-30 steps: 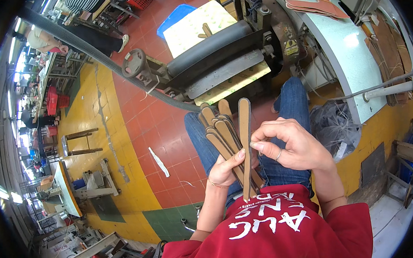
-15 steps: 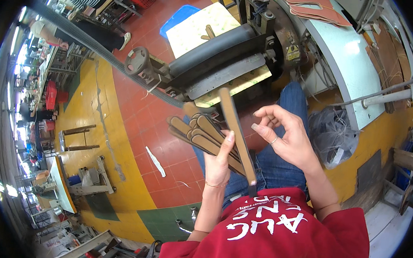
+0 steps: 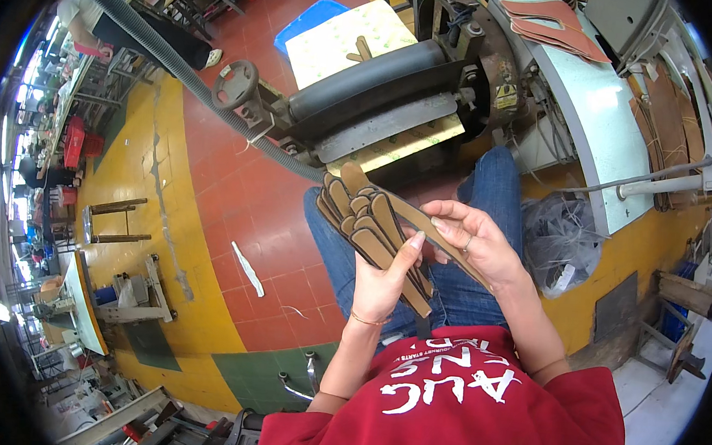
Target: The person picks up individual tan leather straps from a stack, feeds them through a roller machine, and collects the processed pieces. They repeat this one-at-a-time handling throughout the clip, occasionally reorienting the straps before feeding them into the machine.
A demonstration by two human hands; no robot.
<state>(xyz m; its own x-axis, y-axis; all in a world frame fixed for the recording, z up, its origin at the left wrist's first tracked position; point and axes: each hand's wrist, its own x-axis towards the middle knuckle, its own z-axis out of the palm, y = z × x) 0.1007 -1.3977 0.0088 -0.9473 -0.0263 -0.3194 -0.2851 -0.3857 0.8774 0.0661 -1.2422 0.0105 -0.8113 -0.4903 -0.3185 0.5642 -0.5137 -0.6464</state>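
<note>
My left hand is closed around a fanned bundle of tan strips with dark edges and rounded ends, its thumb pressed on top. They look like leather straps. My right hand pinches a single long tan strip between thumb and fingers, just right of the bundle. The far part of that strip passes beside and partly behind the bundle. Both hands are above my lap, close together. Part of the bundle's lower end shows below my left thumb.
Ahead stands a machine with a dark roller and a handwheel. A patterned pale board behind it carries small tan strips. Brown cut pieces lie on the pale table at right, above a clear plastic bag.
My right hand, apart and empty before, now grips a single strip. The long strip that stood across the bundle has swung to the right. The view has shifted slightly.
</note>
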